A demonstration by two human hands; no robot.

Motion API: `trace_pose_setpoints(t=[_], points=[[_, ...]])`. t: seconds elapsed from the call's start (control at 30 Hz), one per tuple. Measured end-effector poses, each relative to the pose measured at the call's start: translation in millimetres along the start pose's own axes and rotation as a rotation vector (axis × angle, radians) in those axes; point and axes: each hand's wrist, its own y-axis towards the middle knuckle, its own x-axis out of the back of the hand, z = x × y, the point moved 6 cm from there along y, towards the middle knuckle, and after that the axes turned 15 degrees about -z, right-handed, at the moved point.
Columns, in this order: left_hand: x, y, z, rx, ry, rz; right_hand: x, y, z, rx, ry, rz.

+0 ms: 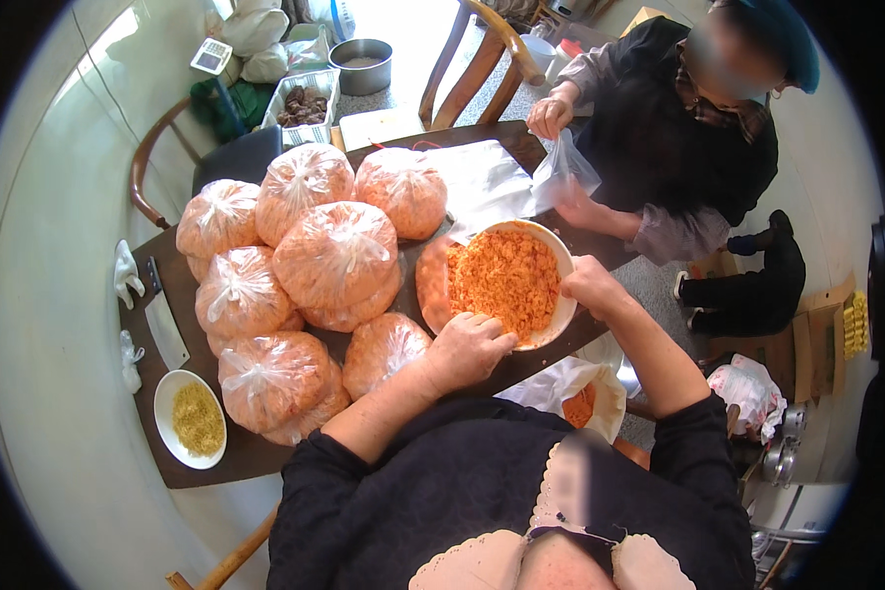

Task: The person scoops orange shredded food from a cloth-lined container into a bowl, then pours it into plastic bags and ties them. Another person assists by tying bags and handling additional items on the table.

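A white bowl heaped with orange-red crumbly food is before me, over the table's near edge. My right hand grips its right rim. At its lower left rim, my left hand has its fingers curled; whether it also pinches plastic is hidden. Against the bowl's left side lies a clear plastic bag with orange contents showing through. Several tied clear bags of the same-coloured food are piled to the left, some stacked on others.
Across the table, another person holds a thin plastic bag beside flat plastic bags. A cleaver and a white dish of yellowish shreds lie left. Below the table edge stands a lined container with orange food. Wooden chairs stand around.
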Motion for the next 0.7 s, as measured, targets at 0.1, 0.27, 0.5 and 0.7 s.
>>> trace_pose_setpoints(t=[0.1, 0.27, 0.5, 0.7], points=[[2.2, 1.7, -2.6, -0.007, -0.044, -0.058, -6.8, -1.3, -3.1, -0.070, 0.081, 0.038], [3.7, 9.0, -6.6, -0.026, -0.075, -0.057, -16.3, 5.5, -4.5, -0.128, 0.026, -0.025], [3.3, 24.8, -10.4, -0.051, -0.105, -0.064, -20.6, 21.7, 23.8, 0.399, -0.443, -0.384], [0.2, 17.3, 9.4, 0.047, -0.040, -0.097, -36.9, 17.1, 15.9, 0.332, -0.528, -0.323]])
